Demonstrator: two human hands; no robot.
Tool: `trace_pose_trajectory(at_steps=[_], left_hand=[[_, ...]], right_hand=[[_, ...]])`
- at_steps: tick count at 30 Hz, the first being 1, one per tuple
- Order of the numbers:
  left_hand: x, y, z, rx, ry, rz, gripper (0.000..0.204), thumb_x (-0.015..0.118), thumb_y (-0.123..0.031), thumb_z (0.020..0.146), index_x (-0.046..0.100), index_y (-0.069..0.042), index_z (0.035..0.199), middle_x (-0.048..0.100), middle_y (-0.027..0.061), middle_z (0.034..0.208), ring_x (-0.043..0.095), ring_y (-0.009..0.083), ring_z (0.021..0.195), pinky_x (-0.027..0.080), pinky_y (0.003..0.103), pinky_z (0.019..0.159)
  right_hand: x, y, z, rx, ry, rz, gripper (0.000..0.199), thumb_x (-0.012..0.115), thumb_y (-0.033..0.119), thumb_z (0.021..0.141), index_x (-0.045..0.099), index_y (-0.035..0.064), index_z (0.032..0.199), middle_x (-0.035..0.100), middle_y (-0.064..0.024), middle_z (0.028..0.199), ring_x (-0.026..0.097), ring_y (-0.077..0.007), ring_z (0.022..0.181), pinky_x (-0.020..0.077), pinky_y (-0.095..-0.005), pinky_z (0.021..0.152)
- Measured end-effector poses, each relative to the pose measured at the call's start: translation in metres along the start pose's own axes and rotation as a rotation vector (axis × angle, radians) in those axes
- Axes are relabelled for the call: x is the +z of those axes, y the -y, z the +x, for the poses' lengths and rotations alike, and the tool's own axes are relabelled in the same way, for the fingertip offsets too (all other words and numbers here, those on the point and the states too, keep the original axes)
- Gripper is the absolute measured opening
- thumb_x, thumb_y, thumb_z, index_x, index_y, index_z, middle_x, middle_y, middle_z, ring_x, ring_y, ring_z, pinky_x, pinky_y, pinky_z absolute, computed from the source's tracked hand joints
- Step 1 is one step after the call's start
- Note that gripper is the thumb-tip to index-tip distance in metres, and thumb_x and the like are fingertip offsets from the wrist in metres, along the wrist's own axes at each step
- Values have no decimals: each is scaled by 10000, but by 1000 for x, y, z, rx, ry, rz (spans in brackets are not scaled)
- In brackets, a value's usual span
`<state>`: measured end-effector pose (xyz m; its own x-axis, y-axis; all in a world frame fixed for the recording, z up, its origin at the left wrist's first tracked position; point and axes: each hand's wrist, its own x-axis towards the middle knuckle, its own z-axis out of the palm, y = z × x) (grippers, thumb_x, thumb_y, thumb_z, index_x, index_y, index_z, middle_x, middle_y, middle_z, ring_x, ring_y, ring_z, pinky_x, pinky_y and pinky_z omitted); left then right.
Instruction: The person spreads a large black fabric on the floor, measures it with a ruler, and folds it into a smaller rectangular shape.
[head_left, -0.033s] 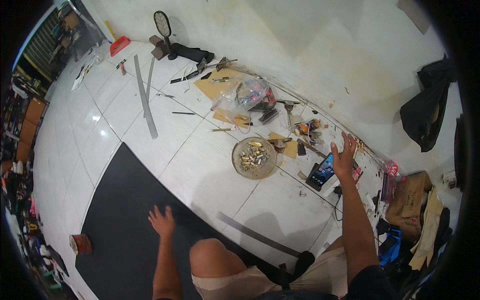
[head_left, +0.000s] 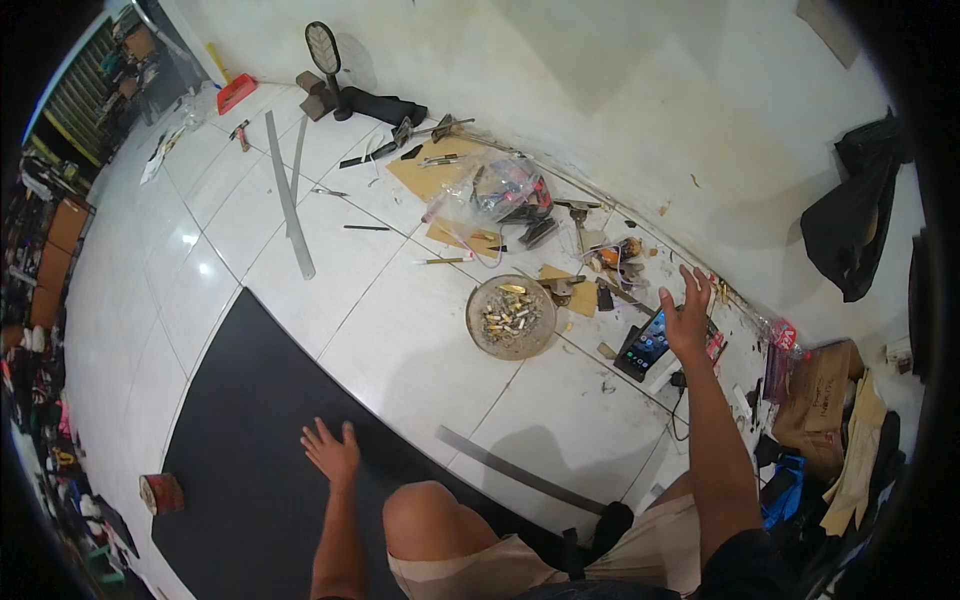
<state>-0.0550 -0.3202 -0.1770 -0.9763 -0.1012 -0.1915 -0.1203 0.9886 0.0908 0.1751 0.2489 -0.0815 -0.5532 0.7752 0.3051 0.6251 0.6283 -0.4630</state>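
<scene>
My left hand (head_left: 332, 452) is held with its fingers spread over a large black sheet (head_left: 250, 400) that covers the floor at the left and beneath my knee. Whether the palm touches the sheet I cannot tell. At the right, my right hand (head_left: 687, 312) is stretched out, fingers apart and nothing in them. Right beside it lies a phone (head_left: 643, 348) with its screen lit, partly hidden by the hand. Left of the phone stands a round glass ashtray (head_left: 511, 340) full of cigarette butts. A metal ruler (head_left: 520, 470) lies between my knee and the ashtray.
A round tin (head_left: 162, 493) stands on the sheet's left part. Two long metal strips (head_left: 290, 210) lie farther off. Along the wall are a clear plastic bag (head_left: 480, 190), clamps and loose tools. A cardboard box (head_left: 818, 395) sits at the right, below a hanging black bag (head_left: 855, 215).
My left hand has shifted slightly to the right and its fingers are a little more spread. The right hand is nearly where it was.
</scene>
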Motion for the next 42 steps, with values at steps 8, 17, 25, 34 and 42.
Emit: trace_pose_trajectory(at_steps=[8,17,25,34,42], left_hand=[[73,11,11,107,-175,9,705,448,-461,949,212,-93,1502,97,213,1561,103,387,1440,79,506,1162],[78,6,12,99,-164,122,695,429,-487,948,228,-117,1502,167,203,1548,183,383,1421,144,510,1150],[73,-11,4,171,-330,231,652,497,-440,938,321,-98,1464,306,204,1490,317,370,1360,253,486,1106],[74,-14,-18,693,-230,114,612,499,-430,935,369,-100,1434,354,199,1454,366,366,1314,289,481,1077],[82,-55,-70,1044,-155,-34,579,502,-422,932,411,-102,1406,397,195,1421,409,362,1272,320,477,1052]], right_hand=[[29,57,-29,-166,361,17,415,662,228,862,533,83,1229,394,-210,1355,435,-379,1245,397,-431,1017],[129,165,-76,-376,683,160,324,642,252,875,582,112,1160,486,-133,1291,504,-318,1185,460,-402,953],[77,230,-40,-293,668,184,322,605,259,871,548,96,1142,507,-126,1147,564,-322,1056,497,-452,849],[-53,141,-84,-2,553,-316,308,606,310,852,583,106,1082,553,-120,1021,609,-308,951,512,-442,784],[-236,67,-228,582,333,-584,337,581,341,871,592,113,1119,601,-147,1094,617,-329,1005,497,-458,848]])
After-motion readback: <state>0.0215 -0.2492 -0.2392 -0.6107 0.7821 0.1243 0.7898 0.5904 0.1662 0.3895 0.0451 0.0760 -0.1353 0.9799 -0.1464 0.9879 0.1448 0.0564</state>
